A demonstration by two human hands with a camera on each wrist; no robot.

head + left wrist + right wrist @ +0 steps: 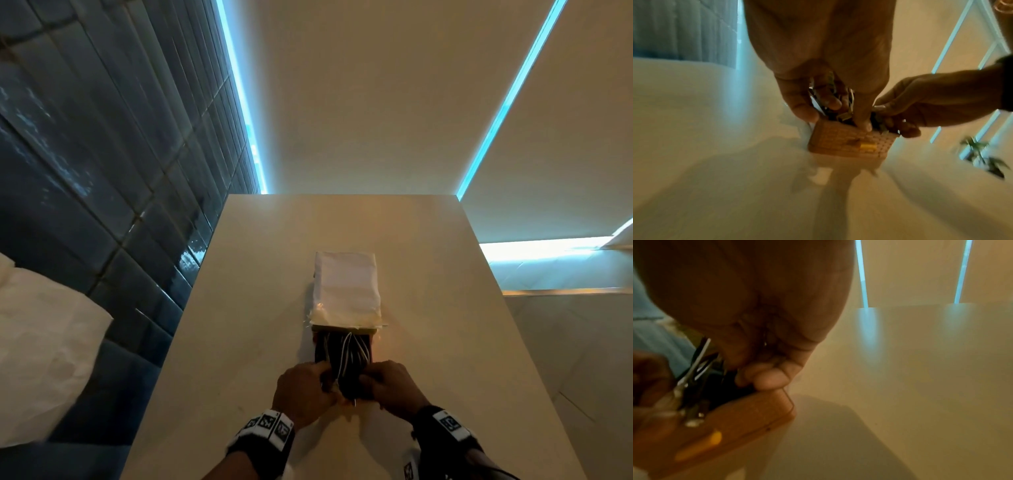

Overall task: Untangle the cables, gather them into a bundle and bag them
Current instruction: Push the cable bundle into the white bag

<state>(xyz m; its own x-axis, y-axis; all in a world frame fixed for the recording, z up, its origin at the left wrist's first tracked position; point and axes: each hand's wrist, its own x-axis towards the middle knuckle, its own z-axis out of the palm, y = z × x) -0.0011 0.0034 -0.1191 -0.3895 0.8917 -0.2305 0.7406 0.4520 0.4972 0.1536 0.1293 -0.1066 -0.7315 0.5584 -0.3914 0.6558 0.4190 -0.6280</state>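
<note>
both hands at the mouth of the bag [346, 291], which lies flat on the bench [246, 308], mouth toward the person. cable bundle [344, 353] is partly in: the far part is hidden under the bag's white upper face, the near part sticks out of the mouth into the hands.

left hand [303, 394]: fingers curled into the cables on the left of the bag mouth, thumb on the outside, gripping strands. right hand [394, 387]: fingers curled and pinching at the right of the bag mouth; the right wrist view shows fingertips [769, 379] pressed at the bag's edge beside the black strands. whether it holds bag lip or cable i cannot tell.

risks (judgement):
- bag is light and unanchored on a smooth bench; pushing the bundle could slide the bag away instead of filling it.
- loose strands could splay at the mouth and catch the lip, so the bundle bunches outside.
- metal-looking connector ends [692, 418] near the mouth could snag or tear the thin film.
- letting go with one hand may let the bundle spring apart.

materials: cables mostly black, a few white, thin, flexible, running roughly parallel. bag rectangular, white and opaque on top, glossy and crinkled near the mouth; wrist views show a tan, grid-textured face with a small yellow mark [868, 147]. bench pale, smooth, matte-to-slightly reflective.
</note>
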